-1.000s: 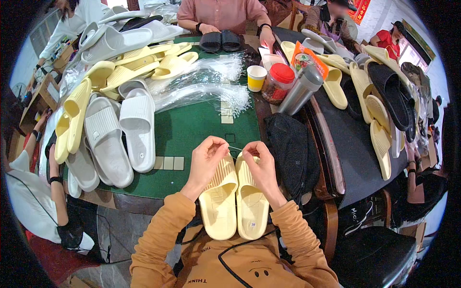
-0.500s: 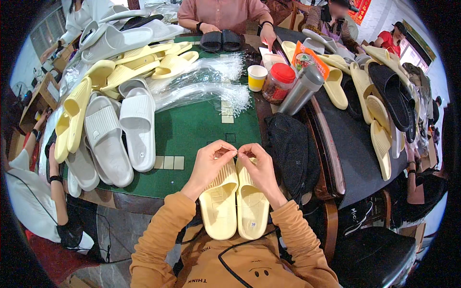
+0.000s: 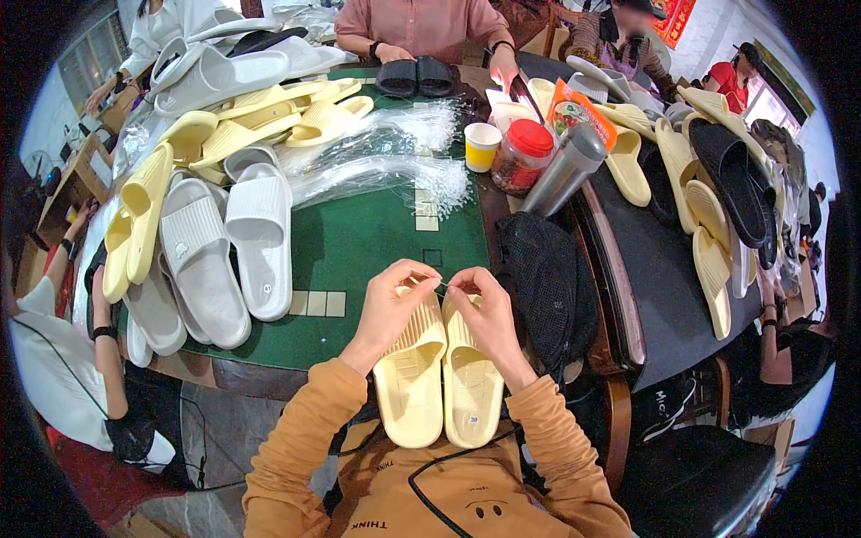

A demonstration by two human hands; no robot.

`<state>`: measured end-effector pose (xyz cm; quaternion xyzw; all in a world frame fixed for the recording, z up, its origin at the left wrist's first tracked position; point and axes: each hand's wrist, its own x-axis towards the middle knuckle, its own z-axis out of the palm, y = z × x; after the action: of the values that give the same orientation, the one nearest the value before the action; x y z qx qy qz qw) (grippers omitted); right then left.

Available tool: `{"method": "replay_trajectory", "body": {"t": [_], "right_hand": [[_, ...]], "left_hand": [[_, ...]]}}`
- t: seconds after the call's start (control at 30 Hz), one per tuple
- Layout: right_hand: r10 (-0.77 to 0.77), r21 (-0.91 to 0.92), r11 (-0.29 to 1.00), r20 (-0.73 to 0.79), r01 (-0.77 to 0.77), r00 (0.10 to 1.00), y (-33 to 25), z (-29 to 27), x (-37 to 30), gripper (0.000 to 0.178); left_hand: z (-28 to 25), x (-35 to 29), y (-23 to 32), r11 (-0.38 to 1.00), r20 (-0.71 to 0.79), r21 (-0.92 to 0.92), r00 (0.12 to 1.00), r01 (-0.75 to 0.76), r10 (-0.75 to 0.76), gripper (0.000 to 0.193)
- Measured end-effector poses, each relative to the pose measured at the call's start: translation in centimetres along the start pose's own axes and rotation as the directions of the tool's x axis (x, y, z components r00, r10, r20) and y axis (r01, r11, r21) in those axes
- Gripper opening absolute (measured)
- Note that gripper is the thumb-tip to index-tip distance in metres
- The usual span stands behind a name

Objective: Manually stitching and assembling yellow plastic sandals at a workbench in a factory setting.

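Note:
Two pale yellow slippers (image 3: 439, 381) lie side by side at the near edge of the green table (image 3: 368, 247), heels over my lap. My left hand (image 3: 393, 300) rests on the toe of the left slipper, my right hand (image 3: 484, 309) on the toe of the right one. Between the fingertips of both hands I pinch a thin clear plastic tie (image 3: 439, 285) over the slippers' front ends. Both hands have their fingers closed on it.
White slippers (image 3: 260, 238), grey slippers (image 3: 199, 260) and a heap of yellow ones (image 3: 251, 121) fill the left. Clear plastic ties (image 3: 395, 166) lie mid-table. A yellow cup (image 3: 482, 146), red-lidded jar (image 3: 520, 157), steel flask (image 3: 565, 170) and black bag (image 3: 547, 278) stand right. Other people sit around.
My two hands have drawn closer together over the slipper toes; the tie stretched between them is now much shorter.

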<state>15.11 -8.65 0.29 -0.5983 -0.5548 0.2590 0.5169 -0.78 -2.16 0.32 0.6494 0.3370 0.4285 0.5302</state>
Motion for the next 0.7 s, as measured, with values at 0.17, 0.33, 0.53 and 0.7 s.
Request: {"method": "replay_trajectory", "body": {"t": [0.17, 0.33, 0.53, 0.7], "right_hand": [[-0.046, -0.017, 0.999, 0.015, 0.047, 0.999, -0.06, -0.03, -0.11, 0.009], [-0.006, -0.001, 1.0, 0.007, 0.006, 1.0, -0.05, 0.02, -0.06, 0.01], [-0.012, -0.021, 1.0, 0.019, 0.012, 1.0, -0.09, -0.01, -0.1, 0.01], [-0.032, -0.029, 0.999, 0.034, 0.033, 0.999, -0.37, -0.08, -0.12, 0.01]], "left_hand": [[0.1, -0.03, 0.08, 0.973, 0.055, 0.203, 0.993, -0.11, 0.101, 0.008], [0.02, 0.03, 0.06, 0.965, 0.056, 0.231, 0.992, -0.123, 0.113, 0.008], [0.12, -0.14, 0.55, 0.998, 0.059, 0.058, 0.998, 0.0, -0.004, 0.009], [0.04, -0.06, 0.72, 0.996, 0.09, 0.087, 0.996, 0.007, -0.015, 0.008]]}}
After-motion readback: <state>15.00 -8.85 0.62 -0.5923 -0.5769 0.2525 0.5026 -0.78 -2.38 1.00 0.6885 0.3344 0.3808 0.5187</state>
